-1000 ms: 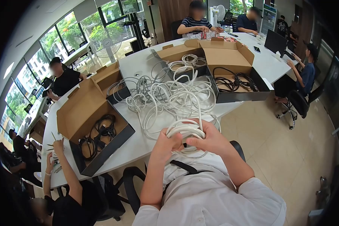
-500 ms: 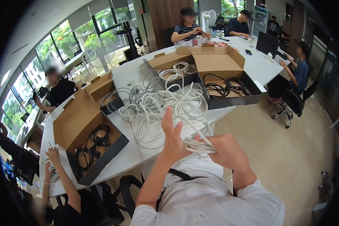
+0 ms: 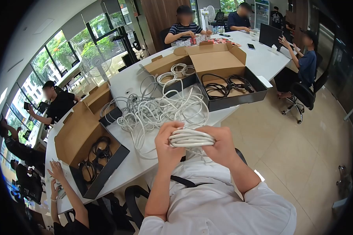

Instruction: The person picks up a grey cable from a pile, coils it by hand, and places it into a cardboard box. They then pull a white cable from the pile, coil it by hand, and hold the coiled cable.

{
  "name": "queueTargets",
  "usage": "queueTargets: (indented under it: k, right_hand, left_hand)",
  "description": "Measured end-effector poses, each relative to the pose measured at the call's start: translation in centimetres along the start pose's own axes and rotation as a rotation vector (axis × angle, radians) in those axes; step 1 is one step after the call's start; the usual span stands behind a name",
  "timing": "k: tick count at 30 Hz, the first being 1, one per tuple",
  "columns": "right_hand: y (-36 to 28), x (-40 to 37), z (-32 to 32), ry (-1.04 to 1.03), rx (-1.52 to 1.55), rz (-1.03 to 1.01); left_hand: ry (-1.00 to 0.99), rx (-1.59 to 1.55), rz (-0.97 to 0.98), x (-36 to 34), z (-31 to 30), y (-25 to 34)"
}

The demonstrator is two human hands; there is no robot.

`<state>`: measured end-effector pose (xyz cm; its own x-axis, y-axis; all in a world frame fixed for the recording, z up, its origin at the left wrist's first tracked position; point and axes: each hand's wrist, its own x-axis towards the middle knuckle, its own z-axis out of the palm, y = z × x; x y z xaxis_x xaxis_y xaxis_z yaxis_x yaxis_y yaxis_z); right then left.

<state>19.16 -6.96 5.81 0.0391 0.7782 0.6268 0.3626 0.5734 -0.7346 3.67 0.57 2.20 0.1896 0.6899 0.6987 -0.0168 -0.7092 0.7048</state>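
Between my two hands is a bundled coil of white cable (image 3: 192, 138), held in front of my body at the table's edge. My left hand (image 3: 168, 143) wraps round the coil's left end. Its right end is gripped by my right hand (image 3: 220, 144), thumb along the top. Just beyond them lies a loose tangle of white and grey cables (image 3: 157, 109) on the white table (image 3: 123, 166). Whether the held coil still joins that tangle is hidden behind my hands.
Open boxes with black cables stand at left (image 3: 113, 166) and right (image 3: 231, 103). A box at the back (image 3: 180, 88) holds coiled white cable. A co-worker's hands (image 3: 57, 174) are at the near left. Other people sit round the table; a chair (image 3: 302, 100) stands right.
My left hand, with fingers spread before, has closed on the coil. My right hand has moved left and up, and the coil is now stretched between both hands.
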Motion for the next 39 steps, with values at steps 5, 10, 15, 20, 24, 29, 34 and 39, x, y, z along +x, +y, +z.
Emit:
queueTargets:
  k: [5, 10, 15, 20, 24, 29, 34, 39]
  right_hand:
    - [2.0, 0.7, 0.3, 0.104, 0.163, 0.060]
    - [1.6, 1.5, 1.6, 0.114, 0.260, 0.045]
    - [2.6, 2.8, 2.2, -0.015, 0.349, 0.139]
    - [3.7, 3.9, 2.6, -0.264, 0.801, -0.106]
    - [7.2, 2.5, 5.3, -0.149, -0.169, -0.183]
    - [11.1, 3.9, 10.1, -0.021, -0.597, -0.231]
    - [15.8, 7.7, 11.5, 0.051, -0.781, -0.349]
    - [18.6, 9.5, 9.8, -0.111, -0.943, -0.149]
  left_hand:
    - [-0.352, -0.670, -0.423, 0.7, -1.5, 0.0]
    - [-0.456, -0.984, -0.369, -0.2, -1.5, -2.3]
    - [-0.187, -0.760, -0.425, 0.4, -2.2, 0.3]
    - [0.136, -1.045, -0.322, 1.8, -4.1, 0.3]
    - [0.344, -1.263, -0.340, 5.3, -7.3, 0.2]
    - [0.462, -1.235, -0.364, 11.2, -8.9, 0.2]
    - [0.527, -0.943, -0.103, 17.8, -12.8, 5.7]
    - [0.698, -0.630, 0.211, 20.1, -23.9, 11.7]
